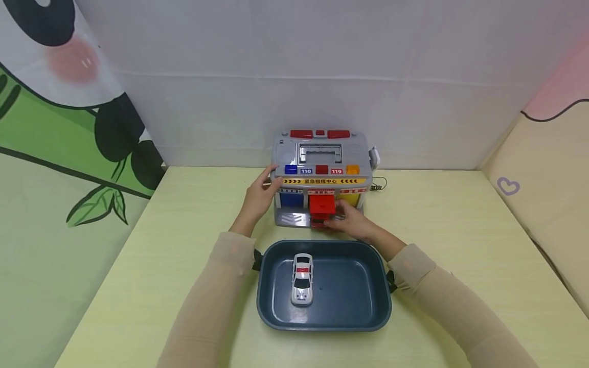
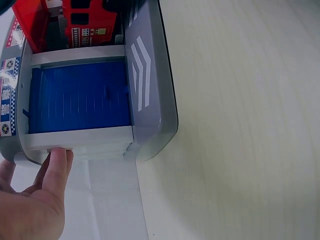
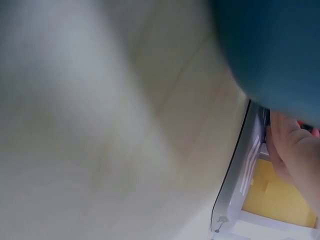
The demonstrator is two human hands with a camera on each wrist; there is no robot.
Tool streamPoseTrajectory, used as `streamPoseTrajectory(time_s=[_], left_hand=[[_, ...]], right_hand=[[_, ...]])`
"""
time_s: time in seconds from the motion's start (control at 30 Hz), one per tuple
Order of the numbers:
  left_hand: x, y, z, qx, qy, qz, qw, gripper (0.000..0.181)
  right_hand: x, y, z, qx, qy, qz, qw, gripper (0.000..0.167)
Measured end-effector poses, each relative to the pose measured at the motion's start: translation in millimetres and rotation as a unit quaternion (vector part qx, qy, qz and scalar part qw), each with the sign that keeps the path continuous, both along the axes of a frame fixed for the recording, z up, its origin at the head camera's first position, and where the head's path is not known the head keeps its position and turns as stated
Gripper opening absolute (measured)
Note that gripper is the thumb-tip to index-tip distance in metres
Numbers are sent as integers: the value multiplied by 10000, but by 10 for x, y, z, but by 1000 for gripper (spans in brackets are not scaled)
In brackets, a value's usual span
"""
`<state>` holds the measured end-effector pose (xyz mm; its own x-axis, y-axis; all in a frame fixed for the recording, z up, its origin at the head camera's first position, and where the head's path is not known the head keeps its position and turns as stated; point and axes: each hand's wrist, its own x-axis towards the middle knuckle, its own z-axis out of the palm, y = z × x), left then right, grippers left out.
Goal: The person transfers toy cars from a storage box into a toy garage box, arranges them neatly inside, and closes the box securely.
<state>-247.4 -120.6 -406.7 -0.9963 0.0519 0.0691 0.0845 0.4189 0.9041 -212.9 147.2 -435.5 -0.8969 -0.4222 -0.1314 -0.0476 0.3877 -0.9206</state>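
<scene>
A grey toy emergency-station garage [image 1: 320, 158] stands at the back of the table, with blue, red and yellow bays. My left hand [image 1: 258, 200] grips its left roof edge; in the left wrist view, fingers [image 2: 56, 172] touch the white side wall. The middle bay's red door [image 1: 322, 204] is lifted. Under it is a red toy fire truck [image 2: 91, 22], partly inside the bay. My right hand [image 1: 352, 222] holds the truck at its front right, in front of the yellow door [image 3: 272, 192]. A white toy police car [image 1: 301, 280] lies in a dark blue tray [image 1: 352, 323].
The tray sits on the pale table [image 1: 460, 230] between my forearms, just in front of the garage. A white handset [image 1: 375, 157] with a coiled cord [image 1: 379, 185] hangs at the garage's right side. A white cloth wall [image 1: 221, 117] rises close behind.
</scene>
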Motion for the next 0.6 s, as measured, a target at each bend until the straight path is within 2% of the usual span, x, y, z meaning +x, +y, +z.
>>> streamPoseTrajectory(time_s=[0.17, 0.6], left_hand=[[0, 2, 1, -15, -32, 18, 10000, 54], [8, 0, 16, 42, -51, 34, 10000, 53]], right_hand=[[3, -8, -2, 38, 45, -60, 10000, 50], [47, -19, 14, -339, 294, -223, 9987, 30]])
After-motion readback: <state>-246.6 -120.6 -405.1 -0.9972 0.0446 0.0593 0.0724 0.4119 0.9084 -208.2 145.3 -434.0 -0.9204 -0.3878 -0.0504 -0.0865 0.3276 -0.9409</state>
